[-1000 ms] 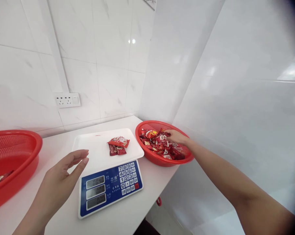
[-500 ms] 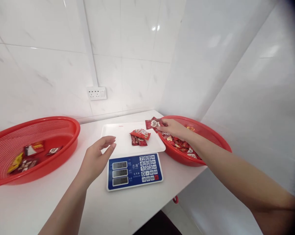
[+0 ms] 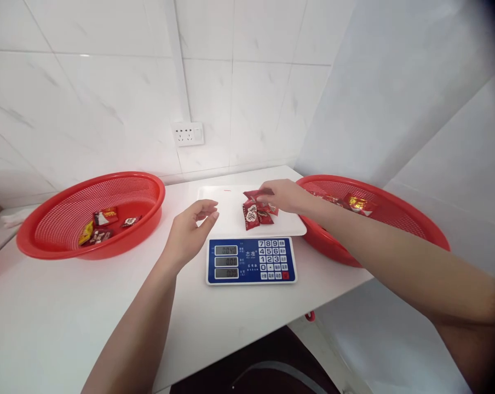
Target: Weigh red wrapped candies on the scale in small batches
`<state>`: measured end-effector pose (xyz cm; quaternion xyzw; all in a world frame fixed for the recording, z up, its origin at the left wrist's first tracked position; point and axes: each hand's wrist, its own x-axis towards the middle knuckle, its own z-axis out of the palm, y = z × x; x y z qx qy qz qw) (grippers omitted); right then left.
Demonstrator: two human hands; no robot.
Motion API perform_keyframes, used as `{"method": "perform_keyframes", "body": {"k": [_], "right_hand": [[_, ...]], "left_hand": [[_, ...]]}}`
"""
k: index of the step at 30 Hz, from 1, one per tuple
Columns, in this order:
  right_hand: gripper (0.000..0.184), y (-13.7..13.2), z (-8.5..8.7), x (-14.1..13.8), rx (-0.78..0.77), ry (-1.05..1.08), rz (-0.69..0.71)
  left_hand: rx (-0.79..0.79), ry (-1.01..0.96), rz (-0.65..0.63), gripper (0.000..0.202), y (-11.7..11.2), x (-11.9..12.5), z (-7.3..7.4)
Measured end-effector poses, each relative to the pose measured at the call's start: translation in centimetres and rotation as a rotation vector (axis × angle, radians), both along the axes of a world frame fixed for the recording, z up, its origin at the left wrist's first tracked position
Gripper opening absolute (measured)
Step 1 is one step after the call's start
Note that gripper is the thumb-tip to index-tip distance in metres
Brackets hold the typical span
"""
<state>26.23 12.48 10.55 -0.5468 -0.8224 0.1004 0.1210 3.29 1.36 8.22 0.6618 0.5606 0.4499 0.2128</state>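
A white-topped electronic scale with a blue keypad panel stands in the middle of the white counter. Red snack packets lie in a small pile on its platter. My right hand reaches from the right over the platter, its fingers pinched on a red packet just above the pile. My left hand hovers at the platter's left corner, fingers loosely spread, holding nothing. A red mesh basket on the right holds more packets, mostly hidden by my forearm.
A second red mesh basket sits at the left with a few packets inside. A white wall socket is on the tiled wall behind. The counter's front edge runs below the scale; the side wall closes in on the right.
My right hand lifted a red packet out of the right basket and carried it left over the scale platter. The camera view swung left, showing more of the left basket.
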Motion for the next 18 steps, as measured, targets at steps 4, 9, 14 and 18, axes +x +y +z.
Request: {"method": "perform_keyframes", "body": {"k": [4,9,14,18], "right_hand": [[0.024,-0.4,0.9,0.2,0.055,0.048,-0.052],[0.026,-0.6,1.8,0.4,0.087,0.172,-0.071],[0.024,-1.2,2.1,-0.2,0.059,0.206,-0.036],[0.024,-1.2,1.8,-1.1,0.061,0.150,-0.031]], "left_hand": [[-0.021,-0.003,-0.003,0.029,0.0,0.0,0.1],[-0.023,0.001,0.000,0.031,0.0,0.0,0.1],[-0.030,0.008,-0.002,0.031,0.1,0.0,0.0],[-0.029,0.000,-0.005,0.030,0.1,0.0,-0.1]]}}
